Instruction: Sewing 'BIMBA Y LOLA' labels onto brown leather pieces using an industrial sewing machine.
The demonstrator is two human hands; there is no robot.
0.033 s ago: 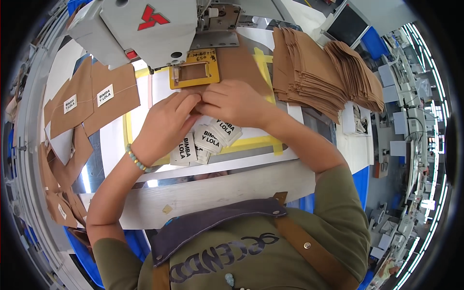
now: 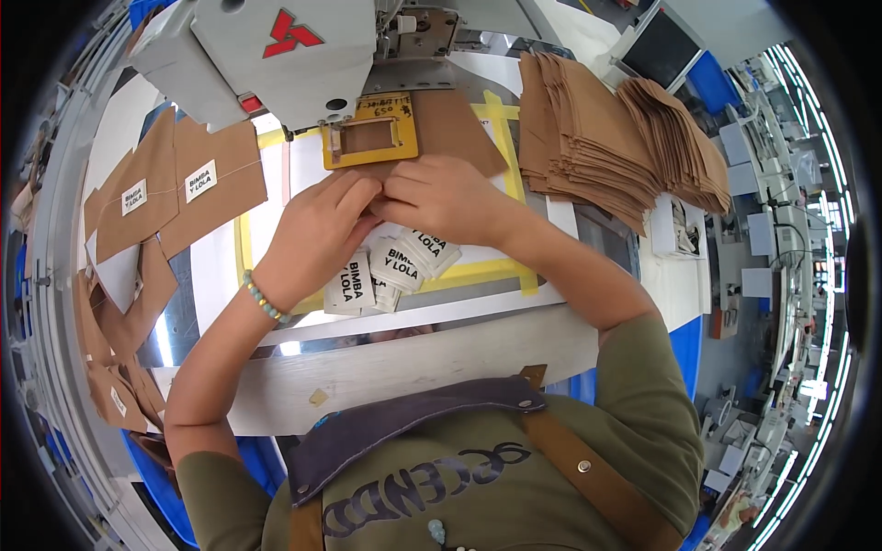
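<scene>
My left hand (image 2: 317, 234) and my right hand (image 2: 441, 197) meet just in front of a yellow clamp frame (image 2: 407, 147) under the sewing machine head (image 2: 285, 55). Fingers and thumbs are pinched together on both hands, fingertips almost touching. What they grip is hidden behind the fingers. A brown panel (image 2: 450, 129) lies beneath the clamp frame and reaches to my right hand. Below my wrists sits a loose pile of white labels (image 2: 397, 264) with dark print, partly covered by the hands.
Brown panels with white labels (image 2: 234, 151) lie at left, joined by a thread. Two stacks of brown panels (image 2: 588, 129) (image 2: 675, 138) stand at right, near a white box (image 2: 666, 230). Yellow tape (image 2: 478, 275) borders the white work surface. A dark screen (image 2: 657, 46) stands at back right.
The brown panel under the clamp has shifted slightly, its right edge drawing left and upward. My hands stay pinched together in nearly the same place.
</scene>
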